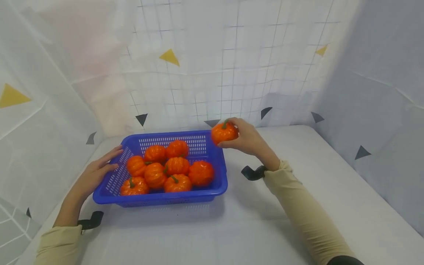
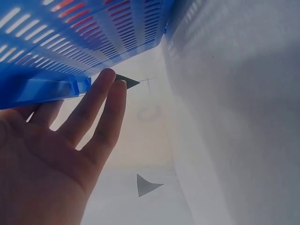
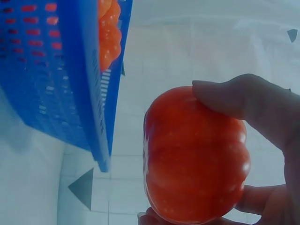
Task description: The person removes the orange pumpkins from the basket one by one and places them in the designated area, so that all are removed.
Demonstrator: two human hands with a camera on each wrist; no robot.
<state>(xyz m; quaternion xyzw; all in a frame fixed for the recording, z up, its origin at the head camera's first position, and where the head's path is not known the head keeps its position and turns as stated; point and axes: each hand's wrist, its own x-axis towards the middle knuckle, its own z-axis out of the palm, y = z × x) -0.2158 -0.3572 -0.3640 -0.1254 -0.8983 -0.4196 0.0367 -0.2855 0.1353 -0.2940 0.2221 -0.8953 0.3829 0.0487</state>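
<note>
A blue slotted plastic basket (image 1: 159,198) stands on the white tabletop, with several small orange pumpkins (image 1: 155,176) with green stems inside it. My left hand (image 1: 94,175) rests against the basket's left rim, and in the left wrist view its fingers (image 2: 110,115) extend fairly straight beside and under that rim. Past the basket's back right corner, my right hand (image 1: 243,138) holds one more pumpkin (image 1: 222,134) between thumb and fingers, raised with its stem up. Seen from the right wrist, this pumpkin (image 3: 194,154) is apart from the basket wall (image 3: 47,70).
White sheets with grid lines and dark and yellow shapes form the back wall (image 1: 198,84) and the side walls. White tabletop (image 1: 185,235) extends in front of the basket and to its right. A dark strap device (image 1: 253,173) sits at the right wrist.
</note>
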